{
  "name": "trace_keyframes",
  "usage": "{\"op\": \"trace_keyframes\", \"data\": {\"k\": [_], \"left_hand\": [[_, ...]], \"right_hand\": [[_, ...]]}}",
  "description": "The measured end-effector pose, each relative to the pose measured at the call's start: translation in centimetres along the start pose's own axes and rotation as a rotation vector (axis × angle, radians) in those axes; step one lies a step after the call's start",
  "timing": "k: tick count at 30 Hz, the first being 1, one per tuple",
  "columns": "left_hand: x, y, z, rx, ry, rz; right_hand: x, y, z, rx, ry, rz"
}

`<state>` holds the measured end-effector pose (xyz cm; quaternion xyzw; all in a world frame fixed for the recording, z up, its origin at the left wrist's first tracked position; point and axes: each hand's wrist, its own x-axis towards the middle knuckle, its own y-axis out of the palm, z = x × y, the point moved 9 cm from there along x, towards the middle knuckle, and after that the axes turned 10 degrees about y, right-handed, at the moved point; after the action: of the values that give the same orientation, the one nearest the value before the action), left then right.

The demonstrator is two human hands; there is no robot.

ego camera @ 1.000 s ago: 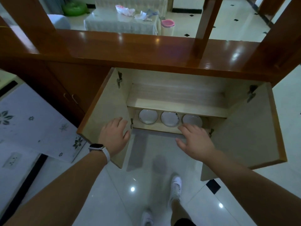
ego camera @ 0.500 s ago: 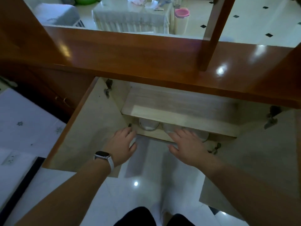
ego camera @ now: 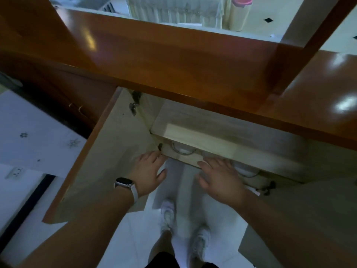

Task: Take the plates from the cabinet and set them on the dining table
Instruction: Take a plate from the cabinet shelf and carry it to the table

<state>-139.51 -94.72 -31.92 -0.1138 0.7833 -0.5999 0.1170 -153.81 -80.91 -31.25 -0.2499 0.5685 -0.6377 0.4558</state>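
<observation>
Under the cabinet [ego camera: 193,78] shelf sit white plates [ego camera: 182,149]; left hand [ego camera: 148,173] and right hand [ego camera: 220,176] reach in, fingers spread, grasping nothing.

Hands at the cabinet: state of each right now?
Left hand: open, empty, by the left door.
Right hand: open, holding nothing, fingers at the lower shelf near a plate.

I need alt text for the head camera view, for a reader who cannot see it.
Two bare hands, the left hand wearing a watch and the right hand, reach toward plates on the lower shelf of an open wooden cabinet. Both hands are open and hold nothing. White shoes stand on the glossy floor below.
</observation>
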Motion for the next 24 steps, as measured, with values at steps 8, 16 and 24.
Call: {"op": "trace_keyframes", "data": {"k": [8, 16, 24], "left_hand": [[3.8, 9.5, 3.9, -0.009, 0.080, -0.004], [6.5, 18.4, 9.3, 0.039, 0.078, 0.004], [10.2, 27.4, 13.7, 0.118, 0.193, -0.023]], "right_hand": [[5.1, 7.4, -1.9, 0.099, -0.004, -0.031], [12.2, 17.5, -3.5, 0.081, -0.010, -0.009], [19.2, 27.9, -6.0, -0.061, -0.037, 0.004]]}}
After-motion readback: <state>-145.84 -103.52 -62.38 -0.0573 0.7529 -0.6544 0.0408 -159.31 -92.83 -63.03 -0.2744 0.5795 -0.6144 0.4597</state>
